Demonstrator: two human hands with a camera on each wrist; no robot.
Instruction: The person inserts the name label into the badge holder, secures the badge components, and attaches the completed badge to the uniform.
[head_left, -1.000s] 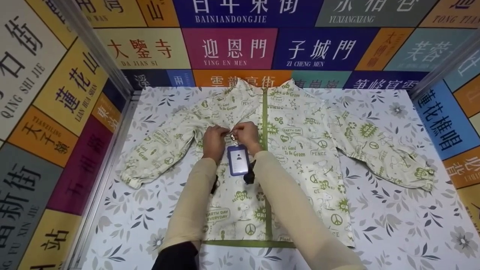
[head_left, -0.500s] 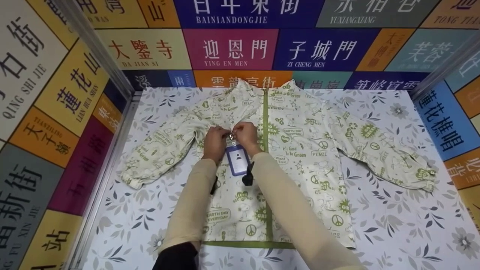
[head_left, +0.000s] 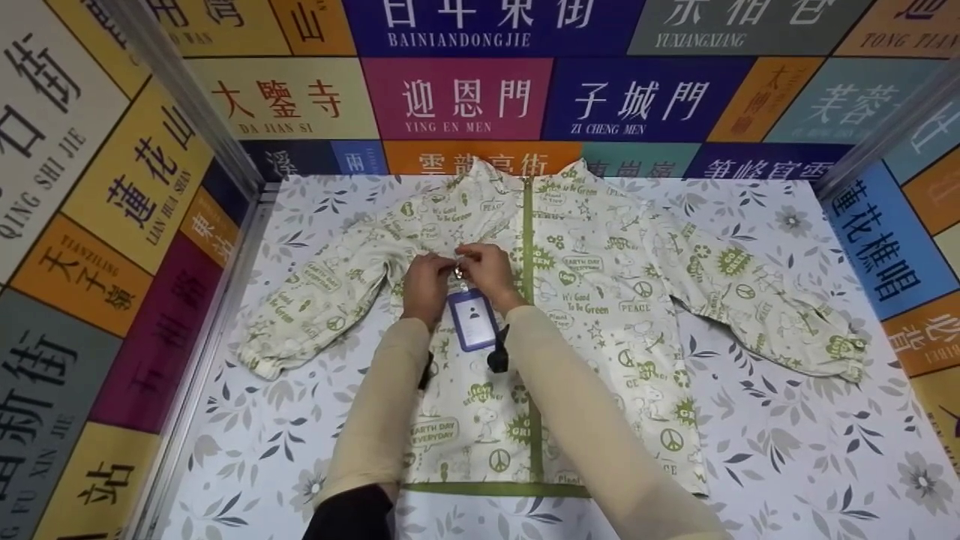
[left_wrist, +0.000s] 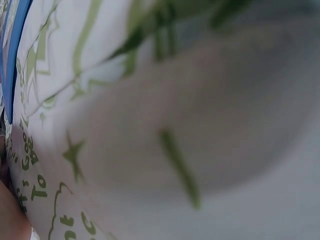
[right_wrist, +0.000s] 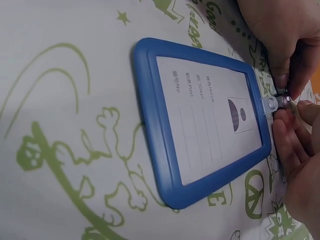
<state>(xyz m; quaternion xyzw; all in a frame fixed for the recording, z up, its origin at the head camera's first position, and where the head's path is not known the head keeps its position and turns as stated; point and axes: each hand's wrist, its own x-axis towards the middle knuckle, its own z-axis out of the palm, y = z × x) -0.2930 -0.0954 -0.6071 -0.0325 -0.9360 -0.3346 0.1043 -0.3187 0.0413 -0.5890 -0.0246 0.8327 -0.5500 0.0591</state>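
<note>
A blue-framed ID badge holder [head_left: 474, 321] with a card inside lies on a white and green printed jacket [head_left: 611, 322], left of its green front strip. Its small metal clip [right_wrist: 282, 101] sits between both hands. My left hand [head_left: 425, 285] pinches the clip from the left, thumb and finger on it; in the right wrist view it is at the top. My right hand [head_left: 487, 271] has its fingertips on the clip from the other side. Whether jacket cloth is caught between the fingers is hidden. Mostly blurred jacket fabric [left_wrist: 125, 165] fills the left wrist view.
The jacket lies spread on a white table [head_left: 787, 450] with a leaf pattern, both sleeves [head_left: 757, 307] out to the sides. Panels with large characters [head_left: 457, 97] stand behind and on both sides. Something black [head_left: 498, 358] is at the right wrist.
The hands stay at the same spot on the jacket. The badge holder has tilted slightly, its top leaning left, and the clip has shifted a little as the fingers work.
</note>
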